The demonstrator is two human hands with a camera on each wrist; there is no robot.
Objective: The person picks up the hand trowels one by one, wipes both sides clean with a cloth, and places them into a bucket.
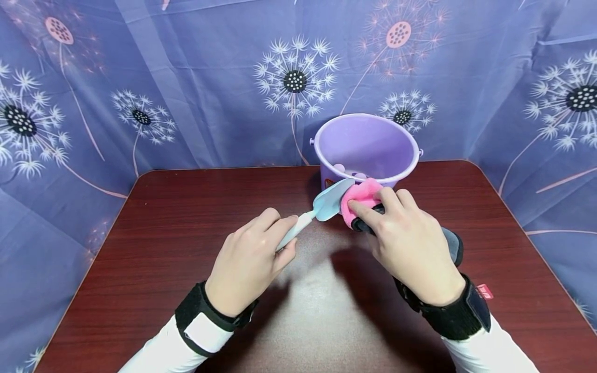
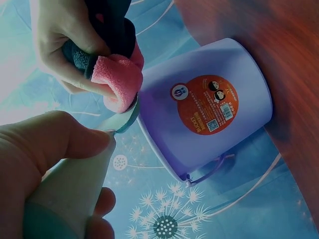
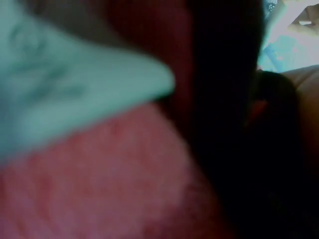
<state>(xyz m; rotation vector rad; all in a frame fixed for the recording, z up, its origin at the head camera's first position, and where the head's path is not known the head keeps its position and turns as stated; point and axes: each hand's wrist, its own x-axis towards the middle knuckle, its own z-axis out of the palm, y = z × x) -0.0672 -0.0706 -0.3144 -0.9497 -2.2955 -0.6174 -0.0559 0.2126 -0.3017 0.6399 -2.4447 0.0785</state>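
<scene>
My left hand [image 1: 254,256] grips the white handle of a small toy shovel [image 1: 330,199] with a light blue blade, which points up and to the right. My right hand [image 1: 410,241] holds a bunched cloth [image 1: 361,199], fuzzy pink on one side and dark grey to black on the other. Its pink side meets the blade near the tip, in front of the bucket's rim. In the left wrist view the pink cloth [image 2: 119,82] covers the blade's end. Blurred pink cloth [image 3: 99,174] and a pale tag-like strip [image 3: 89,89] with faint marks fill much of the right wrist view.
A purple bucket [image 1: 322,166] stands at the back of the dark red-brown table [image 1: 210,197], with small purple pieces inside. An orange round sticker [image 2: 207,104] is on its side. Behind the table hangs a blue curtain [image 1: 210,77] with a dandelion print.
</scene>
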